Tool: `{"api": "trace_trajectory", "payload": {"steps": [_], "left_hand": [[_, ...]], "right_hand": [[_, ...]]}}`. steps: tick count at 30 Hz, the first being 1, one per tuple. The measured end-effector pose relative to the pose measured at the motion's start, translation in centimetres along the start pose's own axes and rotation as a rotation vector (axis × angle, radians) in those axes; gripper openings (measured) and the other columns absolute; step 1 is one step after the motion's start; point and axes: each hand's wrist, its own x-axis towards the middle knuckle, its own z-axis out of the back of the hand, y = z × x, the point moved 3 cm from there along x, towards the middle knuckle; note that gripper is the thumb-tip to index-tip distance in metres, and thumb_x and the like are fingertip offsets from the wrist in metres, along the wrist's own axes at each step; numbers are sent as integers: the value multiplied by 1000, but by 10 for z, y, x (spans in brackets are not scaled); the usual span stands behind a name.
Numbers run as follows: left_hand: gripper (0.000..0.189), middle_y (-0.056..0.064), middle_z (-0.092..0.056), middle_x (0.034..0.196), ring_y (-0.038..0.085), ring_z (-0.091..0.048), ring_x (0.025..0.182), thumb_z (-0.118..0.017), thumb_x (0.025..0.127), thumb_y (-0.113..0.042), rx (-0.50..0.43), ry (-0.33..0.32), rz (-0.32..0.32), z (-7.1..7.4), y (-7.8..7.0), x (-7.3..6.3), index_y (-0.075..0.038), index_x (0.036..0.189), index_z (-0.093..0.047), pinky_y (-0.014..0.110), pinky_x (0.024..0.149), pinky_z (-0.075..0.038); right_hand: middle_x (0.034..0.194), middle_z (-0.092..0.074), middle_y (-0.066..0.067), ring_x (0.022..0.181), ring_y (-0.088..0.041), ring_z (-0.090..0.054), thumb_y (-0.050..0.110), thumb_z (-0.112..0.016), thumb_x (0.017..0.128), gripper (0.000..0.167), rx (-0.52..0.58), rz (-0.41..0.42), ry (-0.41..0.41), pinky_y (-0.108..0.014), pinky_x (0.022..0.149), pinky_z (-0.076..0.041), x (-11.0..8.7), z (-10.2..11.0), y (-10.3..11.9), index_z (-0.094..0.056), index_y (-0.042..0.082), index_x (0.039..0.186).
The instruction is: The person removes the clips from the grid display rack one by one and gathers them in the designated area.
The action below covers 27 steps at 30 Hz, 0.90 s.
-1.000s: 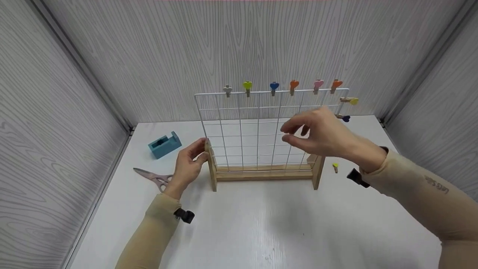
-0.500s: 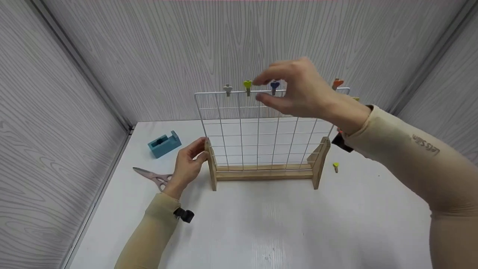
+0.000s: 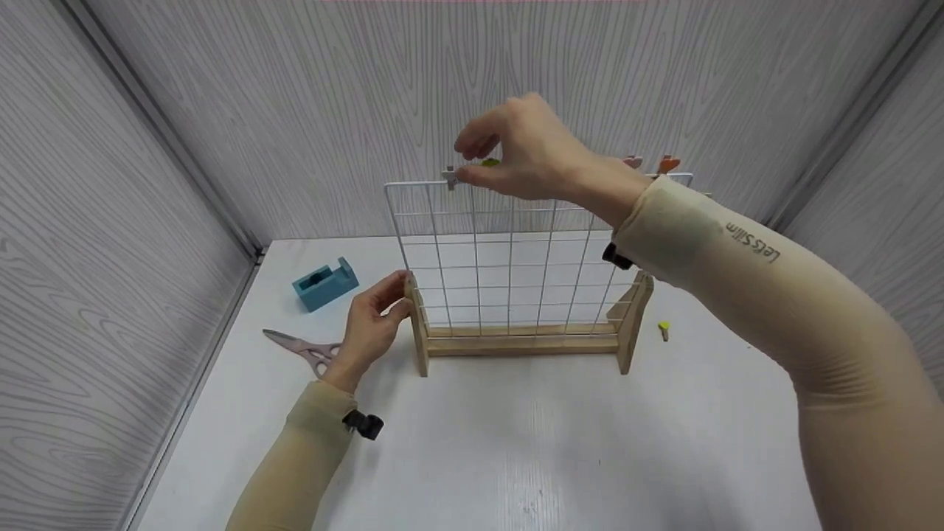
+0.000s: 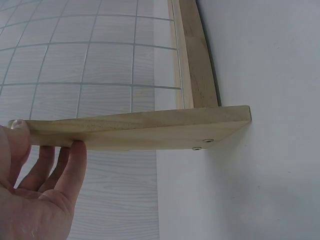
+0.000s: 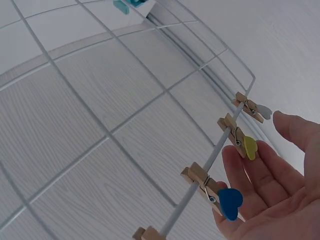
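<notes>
A white wire grid (image 3: 413, 183) stands upright in a wooden stand (image 3: 523, 346), with small heart clothespins along its top bar. My left hand (image 3: 372, 324) holds the stand's left side post (image 4: 130, 127), thumb on one face and fingers on the other. At the top bar, my right hand (image 3: 527, 151) is spread around the left end, fingers apart. Its thumb tip is right by the white-heart clothespin (image 5: 252, 107). The fingers reach behind the yellow-green-heart clothespin (image 5: 245, 142), and the blue-heart clothespin (image 5: 220, 197) overlaps the palm side.
Left of the stand lie a blue tape dispenser (image 3: 326, 287) and scissors (image 3: 295, 344), whose handles are partly behind the left wrist. A loose yellow-green clothespin (image 3: 664, 331) lies right of the stand. An orange-heart clothespin (image 3: 669, 164) shows past the right forearm.
My right hand has moved up and left, from in front of the grid to the white-heart clothespin at the top bar. The left hand stays on the side post.
</notes>
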Motion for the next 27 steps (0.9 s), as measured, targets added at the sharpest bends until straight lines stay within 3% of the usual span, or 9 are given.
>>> {"api": "trace_trajectory", "payload": {"steps": [9,21,27], "left_hand": [[56,23,-66,159,40,-62,153,-63,110,5,6,-11,10,2,1,-1,-3,165,-55,32,115,-64],[55,20,-66,160,37,-63,152,-63,111,3,13,-12,27,4,0,-2,-5,164,-56,28,114,-64],[56,21,-65,161,38,-62,153,-61,110,6,20,-10,27,5,1,-1,-2,165,-54,28,113,-64]], "right_hand": [[101,-89,-8,87,-17,-82,17,-82,101,12,6,38,15,-15,78,-64,10,-8,5,-90,9,105],[100,-89,-6,82,-13,-81,21,-77,105,16,-26,52,6,-19,76,-67,14,-14,7,-91,12,103],[101,-89,-6,81,-14,-83,18,-74,106,18,-21,14,-14,-19,72,-68,14,-17,7,-91,14,104]]}}
